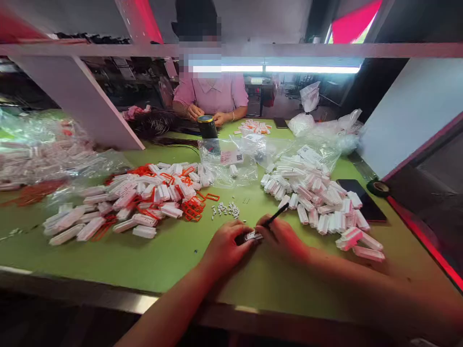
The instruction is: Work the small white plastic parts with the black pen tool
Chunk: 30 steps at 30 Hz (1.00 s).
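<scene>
Near the front middle of the green table, my left hand (228, 243) is closed around a small white plastic housing (253, 236), part of it hidden by my fingers. My right hand (284, 236) grips a thin black pen-shaped tool (278, 214), whose upper end sticks out to the upper right; its tip is hidden near the housing. Just beyond my hands lie several tiny white pieces (227, 209). A heap of white housings (321, 193) spreads to the right, and another heap (144, 190) mixed with orange-red frames (193, 207) is at the left.
Clear plastic bags (231, 161) with labels lie behind the heaps. A dark flat device (363, 200) and a roll of black tape (378, 188) are at the right. Across the table a person in pink (220, 94) handles something beside a dark can (207, 127). White panels flank the table.
</scene>
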Available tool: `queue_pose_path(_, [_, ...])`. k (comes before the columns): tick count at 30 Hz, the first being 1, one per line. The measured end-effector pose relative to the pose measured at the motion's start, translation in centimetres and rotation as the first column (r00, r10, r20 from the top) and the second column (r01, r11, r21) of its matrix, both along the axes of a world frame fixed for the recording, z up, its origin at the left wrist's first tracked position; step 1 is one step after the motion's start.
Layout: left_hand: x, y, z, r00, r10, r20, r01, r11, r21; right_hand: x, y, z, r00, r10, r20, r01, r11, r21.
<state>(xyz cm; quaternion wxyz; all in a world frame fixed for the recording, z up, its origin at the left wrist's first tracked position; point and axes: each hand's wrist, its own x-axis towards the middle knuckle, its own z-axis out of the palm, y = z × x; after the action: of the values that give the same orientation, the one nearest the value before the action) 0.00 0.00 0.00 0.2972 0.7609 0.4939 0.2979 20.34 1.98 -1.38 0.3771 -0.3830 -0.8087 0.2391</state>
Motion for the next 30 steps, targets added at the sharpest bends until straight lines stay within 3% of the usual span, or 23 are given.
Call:
queue_pose_path(13, [0.26,-0.1,0.43,1.0,0.012,-0.016,-0.012,1.0,0.019,0.04,-0.54,0.45,0.998,-0.03,0.057,0.029,0.999,0.032])
queue_pose_path(19, [0.19,-0.07,0.37,1.0,0.017,-0.018,-0.017,1.0,0.019,0.09,-0.73,0.34,0.997,-0.07,-0.044,0.069,0.998,-0.008])
queue_pose_path(30, [0.2,-0.13,0.29,1.0,0.01,-0.011,-0.01,1.0,0.018,-0.06,-0.66,0.51,0.999,-0.036,-0.003,0.036,0.999,0.02])
